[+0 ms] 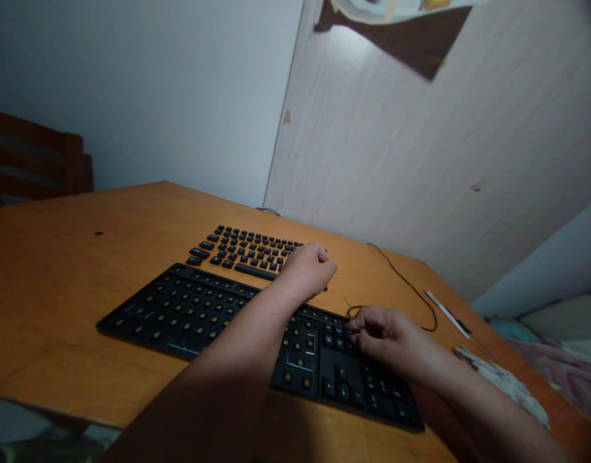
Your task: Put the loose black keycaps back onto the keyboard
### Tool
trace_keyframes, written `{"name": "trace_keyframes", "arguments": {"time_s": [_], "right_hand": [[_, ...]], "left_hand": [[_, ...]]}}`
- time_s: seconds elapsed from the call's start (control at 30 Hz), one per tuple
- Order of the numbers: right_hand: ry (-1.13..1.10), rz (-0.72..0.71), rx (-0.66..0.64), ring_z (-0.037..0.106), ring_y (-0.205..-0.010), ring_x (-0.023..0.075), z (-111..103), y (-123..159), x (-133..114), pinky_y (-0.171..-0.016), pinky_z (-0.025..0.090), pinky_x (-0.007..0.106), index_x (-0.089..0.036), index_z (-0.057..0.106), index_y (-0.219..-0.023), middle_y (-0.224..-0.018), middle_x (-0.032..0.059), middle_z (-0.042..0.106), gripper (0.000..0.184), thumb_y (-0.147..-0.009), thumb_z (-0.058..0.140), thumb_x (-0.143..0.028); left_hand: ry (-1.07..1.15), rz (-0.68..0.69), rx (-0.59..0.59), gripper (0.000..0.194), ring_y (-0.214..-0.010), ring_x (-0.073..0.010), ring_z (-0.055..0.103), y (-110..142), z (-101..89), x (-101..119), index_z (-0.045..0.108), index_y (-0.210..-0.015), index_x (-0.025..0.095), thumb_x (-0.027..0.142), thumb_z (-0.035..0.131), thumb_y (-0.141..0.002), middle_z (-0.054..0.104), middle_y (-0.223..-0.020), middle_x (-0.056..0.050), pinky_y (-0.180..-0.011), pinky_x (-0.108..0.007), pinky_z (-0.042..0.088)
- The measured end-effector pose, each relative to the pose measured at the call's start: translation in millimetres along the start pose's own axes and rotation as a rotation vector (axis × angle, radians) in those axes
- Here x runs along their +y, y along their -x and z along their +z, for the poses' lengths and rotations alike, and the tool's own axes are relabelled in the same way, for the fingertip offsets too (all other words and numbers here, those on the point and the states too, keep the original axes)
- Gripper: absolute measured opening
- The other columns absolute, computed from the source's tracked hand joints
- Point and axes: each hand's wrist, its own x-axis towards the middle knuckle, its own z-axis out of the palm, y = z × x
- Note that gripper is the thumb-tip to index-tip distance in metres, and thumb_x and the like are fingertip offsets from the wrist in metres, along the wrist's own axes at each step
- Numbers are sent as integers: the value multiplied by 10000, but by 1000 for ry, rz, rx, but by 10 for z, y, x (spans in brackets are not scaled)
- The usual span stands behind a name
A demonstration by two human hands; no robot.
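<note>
A black keyboard (184,308) lies tilted across the table. Its left and middle parts show bare switch posts, while keycaps sit on its right part. Beyond it, loose black keycaps (249,247) are laid out in rows on the wood, with a long space bar (255,272) along the near side. My left hand (309,267) is curled closed over the right end of these rows; what its fingers hold, if anything, is hidden. Thumb and fingers pinched together, my right hand (379,328) is at the keyboard's upper right keys. Anything between those fingertips is too small to make out.
A dark cable (411,289) curves over the table (131,218) at the right. Farther right lie a white stick-like object (447,314) and a crumpled cloth (505,382). One small dark piece (99,233) rests at the far left. A wooden chair (32,157) stands behind.
</note>
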Motion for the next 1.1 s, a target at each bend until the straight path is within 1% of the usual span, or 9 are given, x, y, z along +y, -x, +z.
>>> {"name": "trace_keyframes", "arguments": {"time_s": [0.3,0.4,0.57,0.7,0.83,0.97,1.1], "right_hand": [[-106,30,-17,419,-569,100,5,-40,30,-539,346,223,-171,597,-768,-659,-28,526,62,-765,538,-192],[-86,15,-19,428,-579,103,0,-35,10,-543,349,224,-170,594,-762,-664,-26,529,59,-759,537,-185],[41,-20,-15,476,-608,117,-16,4,-59,-531,345,221,-175,608,-776,-679,-19,558,79,-773,529,-174],[90,-26,-29,494,-600,117,-22,2,-93,-522,345,217,-182,606,-786,-672,-26,569,102,-770,512,-145],[179,-31,-22,523,-610,123,-31,19,-172,-525,347,219,-188,610,-792,-686,-22,595,99,-786,518,-152],[364,-39,10,593,-664,147,0,116,-300,-574,369,239,-198,639,-797,-723,8,652,147,-837,502,-166],[606,-73,82,649,-726,186,112,227,-369,-616,387,268,-213,667,-865,-782,55,703,209,-873,464,-169]], "left_hand": [[-27,-13,-8,100,-573,-159,515,-1,-9,27,608,-730,207,303,635,-722,608,-655,-28,-530,-274,329],[-19,-4,-9,104,-563,-152,512,-1,-8,22,597,-718,204,301,635,-719,602,-639,-21,-529,-274,328],[-33,-7,-31,111,-570,-150,511,2,-18,24,592,-716,203,310,617,-731,607,-642,-24,-531,-277,328],[-59,-7,-33,119,-606,-158,513,14,-44,57,599,-726,203,320,623,-729,610,-679,-32,-543,-283,333],[-66,-17,-45,97,-621,-156,515,22,-66,79,606,-733,200,297,619,-725,605,-677,-27,-551,-280,337],[-61,-16,-21,99,-611,-154,519,21,-68,75,607,-711,200,296,630,-705,611,-672,-26,-534,-275,324],[2,-4,47,89,-568,-154,502,37,-64,79,609,-655,207,282,647,-686,615,-629,-33,-522,-284,313]]}}
